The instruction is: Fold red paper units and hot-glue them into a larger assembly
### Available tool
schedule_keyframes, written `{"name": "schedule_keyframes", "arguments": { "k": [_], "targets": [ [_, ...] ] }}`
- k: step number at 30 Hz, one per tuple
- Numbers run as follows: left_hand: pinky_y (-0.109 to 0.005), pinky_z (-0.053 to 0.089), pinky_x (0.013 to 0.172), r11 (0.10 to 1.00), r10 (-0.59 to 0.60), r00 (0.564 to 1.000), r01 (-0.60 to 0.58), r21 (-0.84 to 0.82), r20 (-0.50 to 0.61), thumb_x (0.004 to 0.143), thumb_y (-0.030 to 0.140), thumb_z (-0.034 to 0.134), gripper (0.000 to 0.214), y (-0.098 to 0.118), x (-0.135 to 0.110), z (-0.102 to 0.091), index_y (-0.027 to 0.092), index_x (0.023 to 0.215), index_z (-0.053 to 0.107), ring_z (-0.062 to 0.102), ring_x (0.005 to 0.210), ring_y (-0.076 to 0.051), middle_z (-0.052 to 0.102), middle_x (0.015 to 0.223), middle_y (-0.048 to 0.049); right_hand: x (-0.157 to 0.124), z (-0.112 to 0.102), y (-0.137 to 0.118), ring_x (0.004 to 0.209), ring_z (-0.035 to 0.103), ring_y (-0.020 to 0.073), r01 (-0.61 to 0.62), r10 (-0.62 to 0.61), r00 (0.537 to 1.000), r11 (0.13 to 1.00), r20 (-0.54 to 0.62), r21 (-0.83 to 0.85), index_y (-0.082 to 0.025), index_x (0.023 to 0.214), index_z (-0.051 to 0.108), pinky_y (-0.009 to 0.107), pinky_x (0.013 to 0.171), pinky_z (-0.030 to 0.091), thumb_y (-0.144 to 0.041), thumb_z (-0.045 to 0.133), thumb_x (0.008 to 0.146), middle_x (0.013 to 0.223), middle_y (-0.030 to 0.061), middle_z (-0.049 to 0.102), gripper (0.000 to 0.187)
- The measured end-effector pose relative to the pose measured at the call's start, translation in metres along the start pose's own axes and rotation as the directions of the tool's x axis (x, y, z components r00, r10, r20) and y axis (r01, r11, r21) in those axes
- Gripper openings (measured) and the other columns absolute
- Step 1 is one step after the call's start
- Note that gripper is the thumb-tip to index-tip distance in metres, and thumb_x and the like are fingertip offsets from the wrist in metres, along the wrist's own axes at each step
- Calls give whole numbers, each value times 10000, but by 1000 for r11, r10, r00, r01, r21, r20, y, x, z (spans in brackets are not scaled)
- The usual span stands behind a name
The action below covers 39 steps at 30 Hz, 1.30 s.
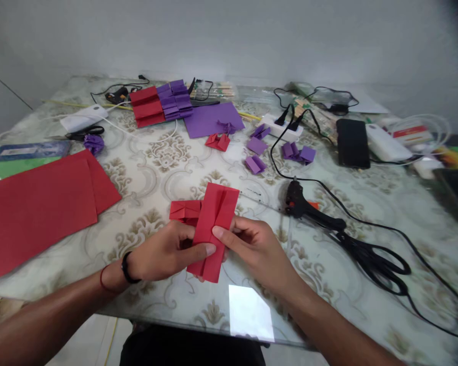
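Observation:
Between my two hands is a folded red paper strip point(217, 213), held tilted above the table with a lengthwise crease showing. My left hand point(171, 249) grips its lower left part, thumb lying across the front and fingers hidden behind. On the right edge, my right hand point(255, 244) pinches the strip, thumb pressed on its face near the middle. Just behind the strip, partly covered by it, lies a smaller folded red paper piece point(185, 209). A red folded piece point(217, 142) and several purple folded pieces point(255, 163) sit farther back.
Red paper sheets point(41, 198) cover the left side. To the right lie a black glue gun point(301, 203), black-handled scissors point(374, 259) and a trailing cord. A white power strip point(280, 128), a phone point(353, 143) and a purple sheet point(202, 122) are at the back.

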<state>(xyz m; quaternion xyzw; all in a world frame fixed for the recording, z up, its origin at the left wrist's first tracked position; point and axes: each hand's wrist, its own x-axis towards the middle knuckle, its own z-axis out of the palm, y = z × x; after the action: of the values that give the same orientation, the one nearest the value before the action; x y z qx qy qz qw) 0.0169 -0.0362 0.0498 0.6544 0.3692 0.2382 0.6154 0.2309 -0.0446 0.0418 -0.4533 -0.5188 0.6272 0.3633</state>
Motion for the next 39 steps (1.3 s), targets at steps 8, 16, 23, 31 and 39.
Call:
{"name": "schedule_keyframes", "arguments": {
  "k": [8, 16, 23, 31, 39],
  "targets": [
    [-221, 461, 583, 992, -115, 991, 118, -42, 72, 1001, 456, 659, 383, -2, 0, -1, 144, 782, 708, 576, 675, -131, 668, 764, -25, 1, 2, 3, 624, 607, 155, 25, -24, 999, 1000, -36, 15, -219, 693, 633, 305, 627, 470, -519, 762, 936, 618, -14, 631, 408],
    [-190, 307, 513, 990, -131, 987, 135, -32, 96, 995, 388, 636, 323, 0, -1, 0, 147, 787, 691, 379, 571, -79, 505, 646, 48, 3, 2, 2, 576, 599, 115, 37, -34, 998, 997, -47, 74, -190, 765, 713, 266, 586, 469, -520, 811, 902, 670, -21, 640, 370],
    [-228, 251, 493, 994, -99, 995, 100, 47, -16, 1025, 466, 597, 460, -4, -1, 2, 148, 693, 611, 328, 560, -83, 416, 612, 44, 3, 3, 2, 549, 573, 104, 45, -41, 998, 995, -57, 86, -185, 748, 710, 255, 554, 444, -491, 800, 915, 644, -28, 623, 359],
    [-238, 252, 489, 995, -92, 995, 93, 42, -30, 1037, 463, 584, 452, -1, 0, 1, 143, 723, 644, 329, 566, -89, 419, 617, 36, 2, 3, 1, 520, 541, 100, 40, -33, 997, 995, -70, 96, -189, 693, 706, 253, 538, 424, -502, 823, 886, 577, -34, 605, 386],
    [-230, 235, 456, 998, -62, 998, 62, 4, -4, 1040, 440, 608, 516, -2, -3, 1, 159, 617, 517, 300, 526, -74, 402, 567, 47, 4, 0, -2, 528, 550, 105, 30, -20, 993, 996, -119, 81, -192, 644, 695, 260, 559, 423, -525, 847, 860, 557, -30, 614, 425]
  ]
}}
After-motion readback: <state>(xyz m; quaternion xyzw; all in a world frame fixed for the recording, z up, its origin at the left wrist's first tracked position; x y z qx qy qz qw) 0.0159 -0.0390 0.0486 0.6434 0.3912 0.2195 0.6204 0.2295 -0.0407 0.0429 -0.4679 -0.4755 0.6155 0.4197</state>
